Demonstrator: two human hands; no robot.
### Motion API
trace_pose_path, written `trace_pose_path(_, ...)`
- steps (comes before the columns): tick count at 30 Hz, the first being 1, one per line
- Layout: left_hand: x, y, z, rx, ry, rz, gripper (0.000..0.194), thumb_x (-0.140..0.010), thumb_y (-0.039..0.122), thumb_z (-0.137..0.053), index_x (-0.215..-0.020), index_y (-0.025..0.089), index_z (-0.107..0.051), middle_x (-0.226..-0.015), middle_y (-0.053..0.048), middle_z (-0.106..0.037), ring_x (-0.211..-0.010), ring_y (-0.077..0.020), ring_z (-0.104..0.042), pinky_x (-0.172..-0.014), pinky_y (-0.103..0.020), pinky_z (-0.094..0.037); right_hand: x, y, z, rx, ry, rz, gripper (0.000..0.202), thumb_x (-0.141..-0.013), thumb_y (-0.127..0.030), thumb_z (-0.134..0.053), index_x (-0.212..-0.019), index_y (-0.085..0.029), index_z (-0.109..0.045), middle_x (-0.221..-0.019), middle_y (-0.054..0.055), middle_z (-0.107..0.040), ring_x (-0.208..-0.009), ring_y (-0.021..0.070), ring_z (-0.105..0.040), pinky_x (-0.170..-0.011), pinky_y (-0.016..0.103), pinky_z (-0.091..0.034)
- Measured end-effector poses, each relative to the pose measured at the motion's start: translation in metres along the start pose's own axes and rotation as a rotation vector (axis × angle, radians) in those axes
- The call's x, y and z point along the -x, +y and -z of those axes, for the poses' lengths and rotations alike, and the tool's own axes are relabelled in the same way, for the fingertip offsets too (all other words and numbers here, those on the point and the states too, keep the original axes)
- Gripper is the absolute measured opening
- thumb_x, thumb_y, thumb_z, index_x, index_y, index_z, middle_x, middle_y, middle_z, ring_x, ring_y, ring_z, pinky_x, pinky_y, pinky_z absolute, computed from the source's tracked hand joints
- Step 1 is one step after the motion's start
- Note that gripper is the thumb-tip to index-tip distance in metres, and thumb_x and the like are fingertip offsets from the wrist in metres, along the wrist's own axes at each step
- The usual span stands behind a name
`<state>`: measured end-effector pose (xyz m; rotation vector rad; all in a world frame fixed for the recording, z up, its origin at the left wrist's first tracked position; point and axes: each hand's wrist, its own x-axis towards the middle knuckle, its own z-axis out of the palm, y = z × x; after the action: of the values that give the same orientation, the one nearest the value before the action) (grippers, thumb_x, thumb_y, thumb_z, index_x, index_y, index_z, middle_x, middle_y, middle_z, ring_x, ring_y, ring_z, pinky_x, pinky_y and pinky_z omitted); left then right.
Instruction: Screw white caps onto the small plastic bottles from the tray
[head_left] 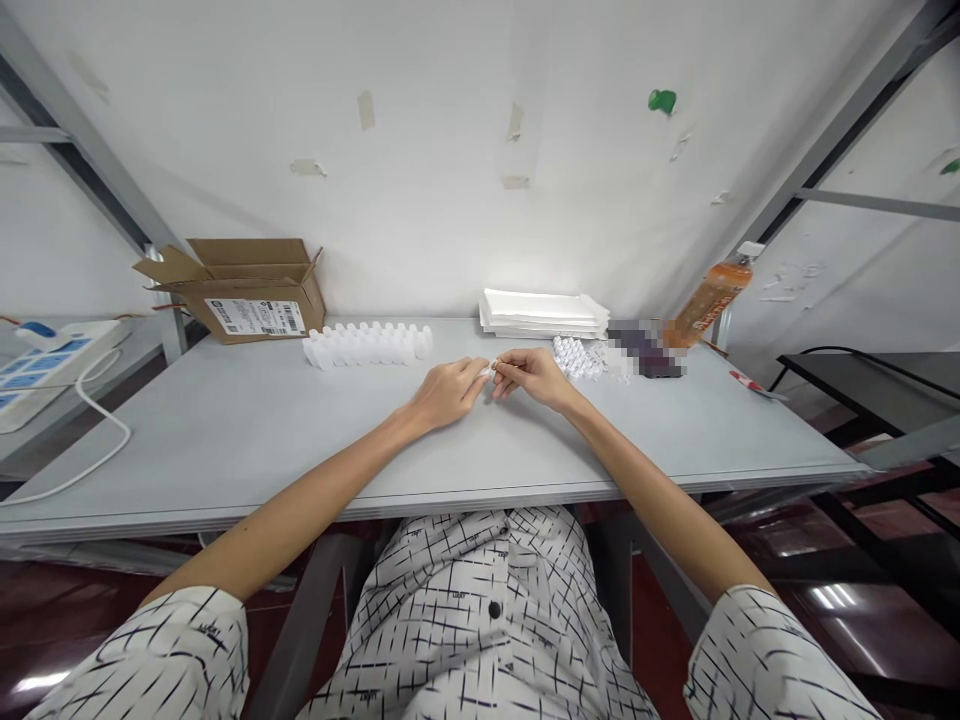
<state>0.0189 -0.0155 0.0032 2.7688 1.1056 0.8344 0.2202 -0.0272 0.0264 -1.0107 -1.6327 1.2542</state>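
Observation:
Both hands meet over the middle of the grey table (285,440). My left hand (450,390) is closed round a small white piece (487,372), mostly hidden by the fingers. My right hand (534,377) pinches at the same spot, its thumb and forefinger on something tiny that I cannot make out. To the left stand rows of white bottles (367,345), close together. Just right of my right hand lies a cluster of small white parts (576,357).
An open cardboard box (255,305) stands at the back left. White stacked trays or sheets (544,313) lie against the wall. An orange drink bottle (712,300) leans at the right, beside a blurred dark item (660,362). A power strip (56,365) with a white cable is far left.

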Motion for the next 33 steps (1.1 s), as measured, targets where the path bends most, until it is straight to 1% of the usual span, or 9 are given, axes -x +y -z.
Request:
trace_pose_path(6,-0.0005,0.0009,-0.0014,0.015,0.004,0.013,0.029,-0.103,0.032,-0.034,-0.111,0.018,-0.058,-0.099,-0.01,-0.071,-0.083,-0.0217,-0.067,-0.071,-0.031,-0.046,-0.0006,0.0016,0.0003,-0.008,0.009,0.001,0.059,-0.064,-0.07,-0.079,-0.079,-0.015,-0.066,-0.071,0.005,-0.069,-0.065,0.0205,-0.073,-0.059,0.029,-0.06)
trace_pose_path(11,-0.001,0.0026,-0.0021,0.036,0.001,0.02,0.029,-0.102,0.031,-0.034,-0.112,0.018,-0.058,-0.106,-0.011,-0.071,-0.086,-0.0225,-0.067,-0.072,-0.032,-0.046,-0.0032,0.0072,-0.0008,-0.018,0.032,0.029,0.056,-0.065,-0.069,-0.08,-0.079,-0.015,-0.069,-0.074,0.006,-0.072,-0.07,0.0198,-0.074,-0.069,0.031,-0.061)
trace_pose_path(13,-0.0018,0.004,-0.001,0.062,0.001,0.023,0.029,-0.102,0.031,-0.034,-0.111,0.018,-0.058,-0.104,-0.011,-0.071,-0.086,-0.0227,-0.067,-0.072,-0.032,-0.045,-0.0035,0.0076,-0.0009,-0.018,0.037,0.035,0.057,-0.064,-0.069,-0.08,-0.079,-0.015,-0.069,-0.074,0.007,-0.073,-0.071,0.0197,-0.074,-0.07,0.031,-0.061)
trace_pose_path(16,-0.0037,0.0052,0.0022,0.122,0.014,0.047,0.029,-0.102,0.032,-0.033,-0.108,0.018,-0.058,-0.095,-0.009,-0.07,-0.079,-0.0212,-0.065,-0.07,-0.031,-0.044,-0.0025,0.0044,-0.0001,-0.025,0.046,0.061,0.055,-0.067,-0.067,-0.08,-0.083,-0.015,-0.07,-0.08,0.008,-0.075,-0.076,0.0206,-0.075,-0.071,0.031,-0.061)
trace_pose_path(20,-0.0058,0.0017,0.0052,0.226,0.04,0.104,0.029,-0.101,0.036,-0.037,-0.111,0.018,-0.057,-0.075,-0.002,-0.064,-0.067,-0.0181,-0.059,-0.067,-0.029,-0.042,-0.0004,-0.0011,0.0012,-0.053,0.017,0.074,0.047,-0.078,-0.06,-0.075,-0.094,-0.016,-0.072,-0.096,0.01,-0.077,-0.08,0.0218,-0.076,-0.069,0.032,-0.062)
trace_pose_path(25,-0.0055,-0.0033,0.0051,0.29,0.064,0.142,0.031,-0.1,0.039,-0.039,-0.113,0.018,-0.059,-0.065,0.003,-0.057,-0.061,-0.0162,-0.053,-0.065,-0.028,-0.04,-0.0008,-0.0005,0.0022,-0.049,0.0,0.041,0.039,-0.085,-0.051,-0.071,-0.106,-0.018,-0.071,-0.11,0.012,-0.075,-0.082,0.0218,-0.076,-0.064,0.032,-0.062)
trace_pose_path(28,-0.0056,-0.0024,0.0046,0.301,0.069,0.143,0.032,-0.1,0.04,-0.04,-0.114,0.018,-0.06,-0.063,0.004,-0.055,-0.06,-0.0156,-0.052,-0.066,-0.027,-0.039,-0.001,0.0004,0.0037,-0.012,0.014,0.052,0.041,-0.084,-0.052,-0.071,-0.106,-0.017,-0.071,-0.109,0.012,-0.075,-0.077,0.02,-0.075,-0.062,0.03,-0.062)
trace_pose_path(30,-0.0058,-0.0015,0.0043,0.305,0.062,0.142,0.033,-0.1,0.041,-0.04,-0.114,0.018,-0.06,-0.062,0.004,-0.054,-0.058,-0.0152,-0.05,-0.065,-0.027,-0.039,-0.0005,0.0,0.0045,0.016,0.029,0.069,0.042,-0.081,-0.054,-0.073,-0.102,-0.017,-0.072,-0.105,0.011,-0.075,-0.073,0.019,-0.074,-0.06,0.029,-0.06)
trace_pose_path(33,-0.006,-0.0012,0.0037,0.308,0.058,0.143,0.033,-0.1,0.042,-0.041,-0.112,0.017,-0.06,-0.061,0.004,-0.053,-0.057,-0.0149,-0.049,-0.064,-0.027,-0.038,0.0001,-0.0016,0.0045,0.053,0.063,0.077,0.044,-0.076,-0.057,-0.077,-0.092,-0.016,-0.073,-0.094,0.01,-0.074,-0.066,0.0177,-0.072,-0.054,0.027,-0.058)
